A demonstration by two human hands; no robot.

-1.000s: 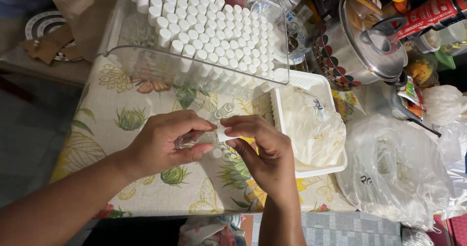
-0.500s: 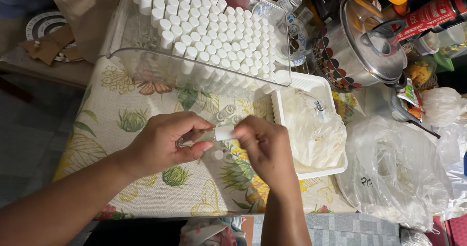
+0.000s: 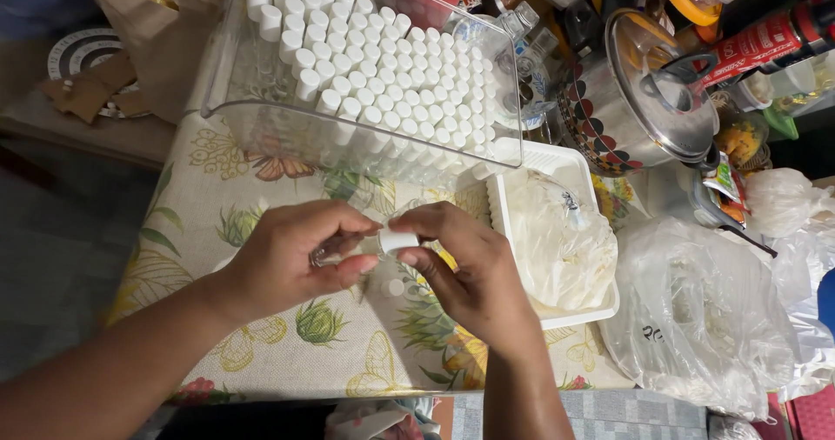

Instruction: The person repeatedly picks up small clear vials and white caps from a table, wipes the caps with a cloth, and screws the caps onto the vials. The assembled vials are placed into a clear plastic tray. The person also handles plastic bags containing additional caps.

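Right at the middle of the table (image 3: 217, 318), a small clear glass vial (image 3: 348, 249) lies sideways between the two hands: the left hand (image 3: 283, 262) is closed around its glass body, and the right hand (image 3: 465, 270) pinches its white cap (image 3: 397, 241) between thumb and fingertips. One loose white cap (image 3: 393, 288) rests on the cloth just below the hands, and what look like a couple of uncapped vials (image 3: 396, 210) lie behind them, though they are mostly hidden. The cloth is pale with printed leaves and butterflies. Beyond stands one clear plastic bin (image 3: 261, 118), packed with upright white-capped vials (image 3: 391, 57) in tight rows, too many to count surely. Just right of the hands, one white rectangular tray (image 3: 557, 149) holds a crumpled clear plastic bag (image 3: 561, 240). Farther right lies a larger translucent bag (image 3: 704, 310). At the back right sits one steel pot with a glass lid (image 3: 657, 79) and a band of red and dark petals, with a red tube-shaped package (image 3: 757, 44) beside it.
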